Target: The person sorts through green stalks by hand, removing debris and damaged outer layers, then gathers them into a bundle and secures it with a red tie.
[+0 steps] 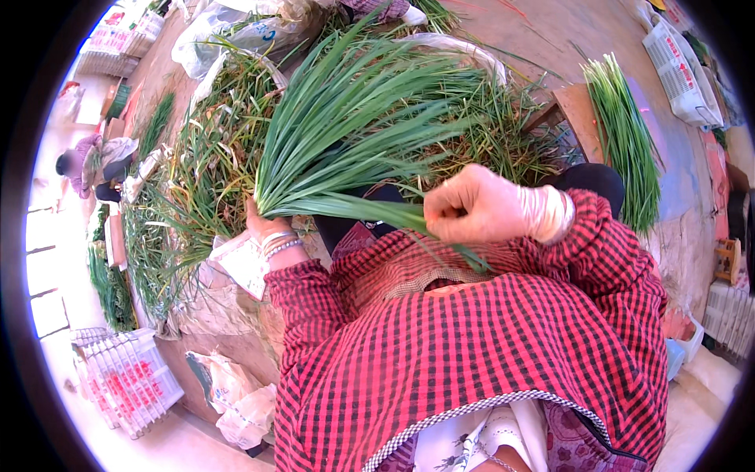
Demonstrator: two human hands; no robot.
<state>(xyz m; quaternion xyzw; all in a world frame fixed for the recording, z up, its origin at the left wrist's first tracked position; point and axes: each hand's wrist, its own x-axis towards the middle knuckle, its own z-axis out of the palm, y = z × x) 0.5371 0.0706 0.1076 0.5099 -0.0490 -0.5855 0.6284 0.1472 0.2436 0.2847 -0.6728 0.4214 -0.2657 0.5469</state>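
Note:
A fanned bunch of long green garlic chives (346, 126) spreads away from me above my lap. At its gathered end, on the left, my left hand (266, 226) is closed around the stalks, its fingers partly hidden. My right hand (476, 208) is closed on a few chive blades drawn out to the right from the same bunch. Their tips hang below that hand, over my red-and-black checked clothing (472, 338). Bracelets circle my left wrist, and a pale cuff covers the right one.
Loose chives and trimmings (216, 157) are heaped left and ahead. At right, a neat chive bundle (625, 149) lies by a wooden stool (578, 118). White crates (130, 385) are stacked lower left. A person (86, 161) sits far left; another's gloved hand (414, 15) shows ahead.

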